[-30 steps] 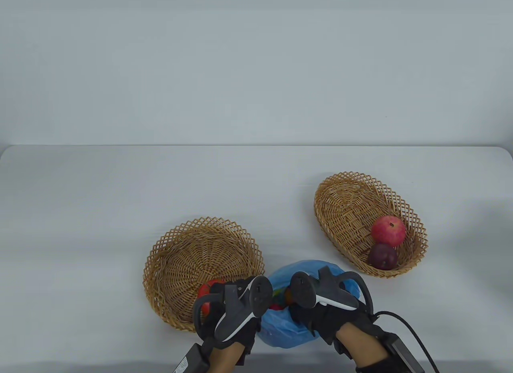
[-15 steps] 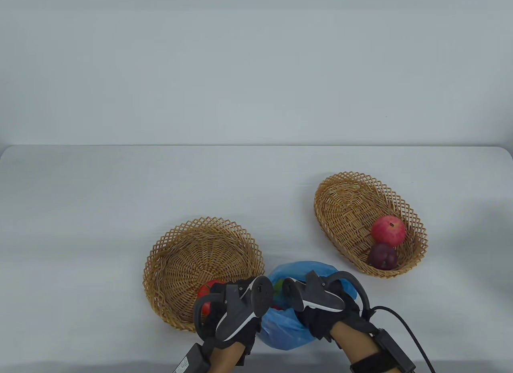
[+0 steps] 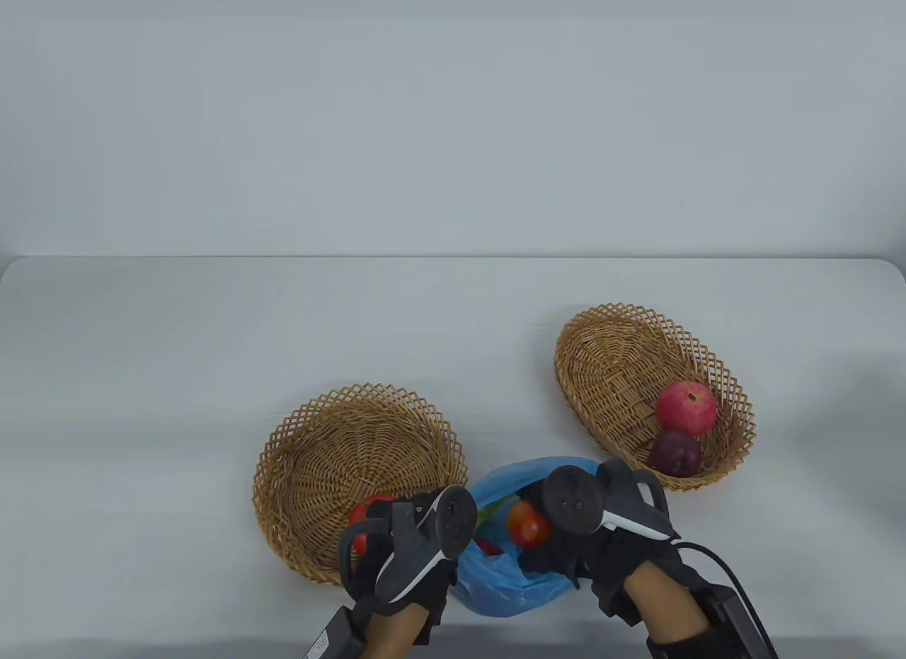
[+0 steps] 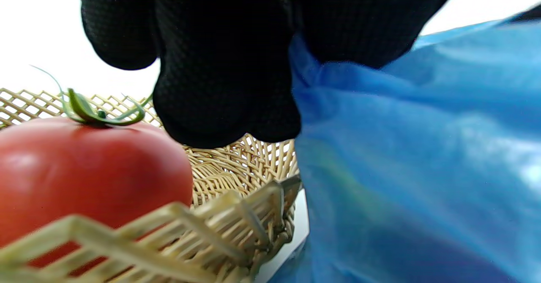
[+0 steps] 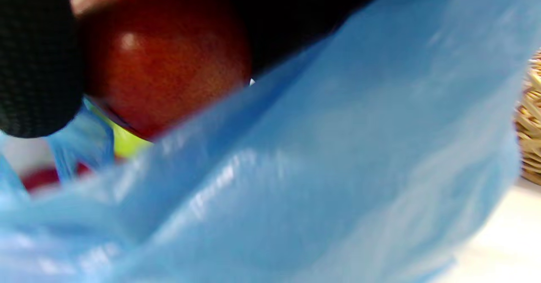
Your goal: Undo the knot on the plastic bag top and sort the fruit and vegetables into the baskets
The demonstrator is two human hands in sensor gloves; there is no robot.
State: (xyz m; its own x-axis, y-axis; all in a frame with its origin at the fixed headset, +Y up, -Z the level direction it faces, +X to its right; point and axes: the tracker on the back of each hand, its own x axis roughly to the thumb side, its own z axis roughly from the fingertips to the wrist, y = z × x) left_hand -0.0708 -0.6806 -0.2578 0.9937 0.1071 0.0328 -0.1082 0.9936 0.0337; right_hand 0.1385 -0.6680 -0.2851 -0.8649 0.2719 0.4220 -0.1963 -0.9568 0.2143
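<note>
The open blue plastic bag (image 3: 506,581) lies at the table's front edge between two wicker baskets. My left hand (image 3: 407,560) pinches the bag's left rim (image 4: 304,76), beside the round left basket (image 3: 333,447). My right hand (image 3: 587,539) grips a red-orange round fruit (image 3: 527,523) just above the bag's mouth; in the right wrist view that fruit (image 5: 165,63) sits between gloved fingers (image 5: 34,63). Green and red produce (image 3: 490,530) still shows inside the bag.
A red tomato (image 4: 84,169) lies in the left basket near its front rim (image 4: 169,236), partly hidden by my left hand. The oval right basket (image 3: 609,362) holds a red apple (image 3: 685,406) and a dark plum (image 3: 676,454).
My right hand, earlier reaching down into the bag, has come up and shifted right with the red-orange fruit in its grip. The left hand has barely moved.
</note>
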